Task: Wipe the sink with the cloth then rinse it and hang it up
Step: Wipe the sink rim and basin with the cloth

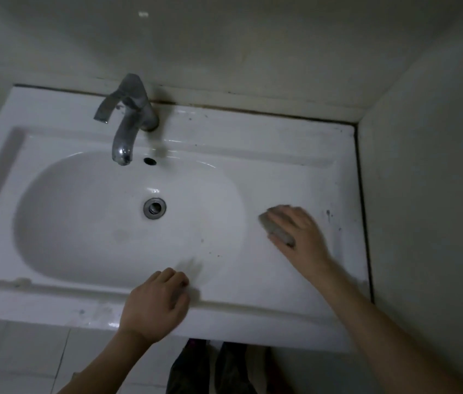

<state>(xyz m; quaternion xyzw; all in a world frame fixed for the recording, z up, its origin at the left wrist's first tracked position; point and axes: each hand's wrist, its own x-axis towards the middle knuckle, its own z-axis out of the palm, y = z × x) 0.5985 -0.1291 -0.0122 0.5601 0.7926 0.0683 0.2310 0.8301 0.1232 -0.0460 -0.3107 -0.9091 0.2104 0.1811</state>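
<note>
A white ceramic sink (281,143) with an oval basin fills the view. My right hand (302,234) presses a small grey cloth (275,230) flat onto the sink's right ledge, just right of the basin; only part of the cloth shows under my fingers. My left hand (156,302) rests on the sink's front rim with its fingers curled and nothing visible in it. The hand and cloth are slightly blurred.
A dull metal faucet (129,120) stands at the back, its spout over the basin. The drain (154,208) sits mid-basin, an overflow hole (149,160) behind it. Walls close in at the back and right. Dark specks mark the right ledge. Tiled floor below.
</note>
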